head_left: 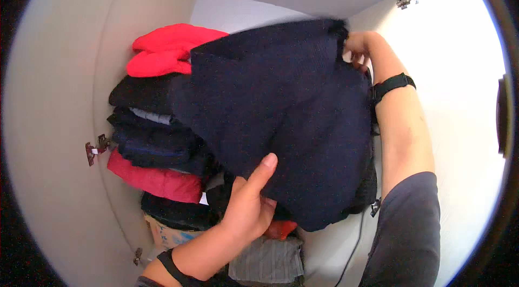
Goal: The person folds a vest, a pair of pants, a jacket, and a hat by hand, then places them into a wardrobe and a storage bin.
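Note:
A folded dark navy garment (281, 119) spans the middle of the view, tilted in front of the cupboard's contents. My left hand (250, 206) is closed on its lower left edge, the thumb lying on top and the fingers mostly hidden under the cloth. At the far right corner, my right hand (358, 48) has curled fingers gripping the cloth's edge, partly hidden behind it. Left of the garment is a stack of folded clothes: a bright red fluffy piece (162, 49) on top, dark pieces (157, 138) below, then a dark pink one (157, 176).
White cupboard walls (146, 0) close in on the left and back. Metal hinges (97, 149) stick out at the left, with another hinge (406, 0) at upper right. Below lie a grey striped cloth (265, 260) and a printed cardboard box (167, 235). A thin cable (357, 244) hangs at lower right.

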Tool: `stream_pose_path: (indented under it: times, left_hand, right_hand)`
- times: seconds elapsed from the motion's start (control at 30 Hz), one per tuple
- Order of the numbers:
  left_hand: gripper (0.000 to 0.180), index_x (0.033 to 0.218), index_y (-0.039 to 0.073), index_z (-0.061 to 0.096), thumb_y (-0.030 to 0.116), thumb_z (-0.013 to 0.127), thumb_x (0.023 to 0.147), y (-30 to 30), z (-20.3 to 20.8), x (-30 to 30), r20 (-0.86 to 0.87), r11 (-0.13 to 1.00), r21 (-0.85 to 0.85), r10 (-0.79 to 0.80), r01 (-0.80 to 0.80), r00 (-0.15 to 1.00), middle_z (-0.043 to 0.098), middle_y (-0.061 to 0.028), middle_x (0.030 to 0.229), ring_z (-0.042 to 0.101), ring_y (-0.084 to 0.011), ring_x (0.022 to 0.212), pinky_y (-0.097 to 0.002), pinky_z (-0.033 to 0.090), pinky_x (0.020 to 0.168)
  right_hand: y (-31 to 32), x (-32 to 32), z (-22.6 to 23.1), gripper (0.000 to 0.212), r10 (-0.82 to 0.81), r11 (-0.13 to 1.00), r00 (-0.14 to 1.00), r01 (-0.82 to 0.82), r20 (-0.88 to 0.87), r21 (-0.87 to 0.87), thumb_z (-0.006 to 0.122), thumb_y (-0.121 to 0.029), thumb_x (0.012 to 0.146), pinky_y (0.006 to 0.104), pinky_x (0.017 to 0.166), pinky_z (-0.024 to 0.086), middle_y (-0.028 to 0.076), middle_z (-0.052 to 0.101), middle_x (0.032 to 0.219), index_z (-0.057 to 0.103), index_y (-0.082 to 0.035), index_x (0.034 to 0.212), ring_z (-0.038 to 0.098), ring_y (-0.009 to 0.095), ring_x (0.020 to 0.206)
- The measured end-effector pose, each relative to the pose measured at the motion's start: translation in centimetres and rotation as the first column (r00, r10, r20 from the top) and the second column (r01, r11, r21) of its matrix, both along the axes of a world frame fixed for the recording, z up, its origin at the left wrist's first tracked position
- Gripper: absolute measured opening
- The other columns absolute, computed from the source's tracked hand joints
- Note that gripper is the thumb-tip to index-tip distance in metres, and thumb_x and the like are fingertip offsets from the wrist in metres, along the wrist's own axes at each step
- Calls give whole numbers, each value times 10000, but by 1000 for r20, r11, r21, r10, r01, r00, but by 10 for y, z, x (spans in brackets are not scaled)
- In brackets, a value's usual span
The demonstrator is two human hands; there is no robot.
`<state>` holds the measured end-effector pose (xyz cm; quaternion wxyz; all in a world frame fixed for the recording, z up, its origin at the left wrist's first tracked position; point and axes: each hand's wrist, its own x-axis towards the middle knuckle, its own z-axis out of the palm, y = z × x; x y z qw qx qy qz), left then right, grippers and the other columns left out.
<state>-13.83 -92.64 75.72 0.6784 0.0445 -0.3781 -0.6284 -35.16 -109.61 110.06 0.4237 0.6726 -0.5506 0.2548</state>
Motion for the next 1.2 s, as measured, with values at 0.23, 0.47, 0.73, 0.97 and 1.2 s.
stream_pose_path:
  times: [0.23, 0.47, 0.73, 0.97, 1.2]
  left_hand:
    - [523, 1306, 71, 485, 379, 583, 894, 0, -1, 6, -56, 999, 7, -37, 38, 998, 534, -119, 1308, 517, -298, 1182, -484, 380, 1035]
    - [633, 1364, 100, 422, 491, 557, 885, 1, 4, 7, -33, 980, -156, -128, 121, 991, 475, -115, 1371, 453, -307, 1254, -503, 334, 1069]
    - [615, 1378, 94, 398, 484, 501, 914, 2, 7, 11, -69, 948, -293, -147, 121, 987, 467, -121, 1378, 436, -318, 1268, -517, 320, 1070]
    - [534, 1369, 23, 360, 245, 558, 927, -28, -8, 18, 82, 841, -490, -217, 229, 973, 433, -147, 1382, 411, -305, 1286, -475, 312, 1077]
    - [506, 1376, 42, 313, 167, 509, 927, -7, -7, 28, 268, 917, -370, -51, 152, 962, 409, -287, 1359, 474, -395, 1227, -489, 402, 1023]
  right_hand:
    - [57, 25, -21, 603, 156, 813, 930, -313, 334, 491, 627, -419, 815, 430, 755, 500, 98, 593, 1182, 507, -110, 1318, 582, 230, 952]
    - [164, -1, -126, 595, 122, 986, 873, -162, 472, 44, 568, -499, 844, 363, 637, 519, 125, 625, 1076, 562, -40, 1224, 584, 207, 888]
    - [222, 73, -348, 1048, 688, 726, 705, -665, 174, -176, 865, -254, 541, 596, 1074, 209, 316, 115, 1491, 328, -197, 1438, 156, 544, 1348]
    - [148, 44, -292, 729, 505, 740, 863, -418, 24, -526, 609, 126, 579, 416, 995, 411, 166, 429, 1376, 514, -124, 1257, 470, 368, 1213]
    - [83, -92, -235, 556, 129, 930, 896, 40, 426, -365, 573, 79, 720, 431, 835, 490, 163, 643, 1055, 517, -109, 1240, 609, 391, 956]
